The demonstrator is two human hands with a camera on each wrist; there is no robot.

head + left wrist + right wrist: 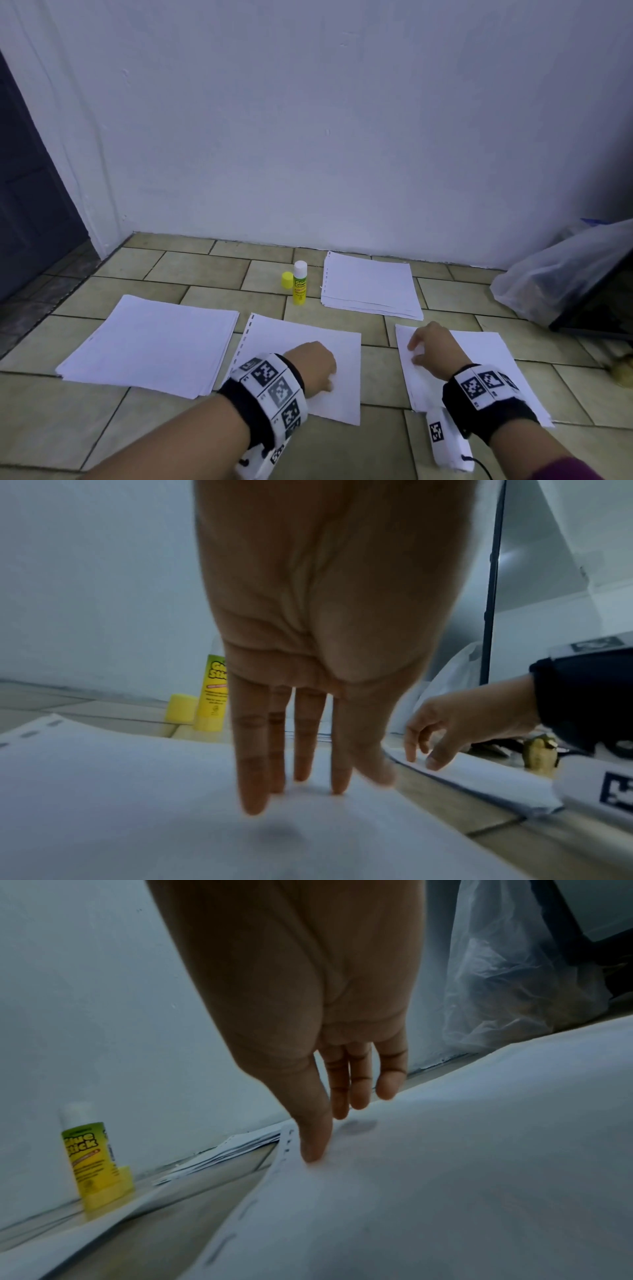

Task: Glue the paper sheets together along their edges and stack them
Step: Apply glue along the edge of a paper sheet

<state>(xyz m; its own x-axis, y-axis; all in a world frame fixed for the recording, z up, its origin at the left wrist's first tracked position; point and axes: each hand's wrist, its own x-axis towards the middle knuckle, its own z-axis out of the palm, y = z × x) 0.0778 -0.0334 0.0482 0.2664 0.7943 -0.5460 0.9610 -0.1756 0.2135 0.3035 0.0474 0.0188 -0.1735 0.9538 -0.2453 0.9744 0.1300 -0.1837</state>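
Observation:
A single white sheet (308, 329) with a punched left margin lies on the tiled floor in front of me. My left hand (317, 365) presses on it with straight fingers (253, 791). To its right lies another punched sheet (486, 356). My right hand (428, 347) touches it near the left edge with relaxed fingertips (313, 1150) and holds nothing. A thick paper stack (147, 346) lies at the left and a second stack (370, 287) further back. An uncapped glue stick (300, 284) stands upright between the two stacks, its yellow cap (287, 280) beside it.
A white wall (342, 137) closes off the floor just behind the far stack. A clear plastic bag (555, 274) and a dark frame (589, 308) stand at the right. A dark door (27, 205) is at the left, a small yellowish object (621, 373) at the right edge.

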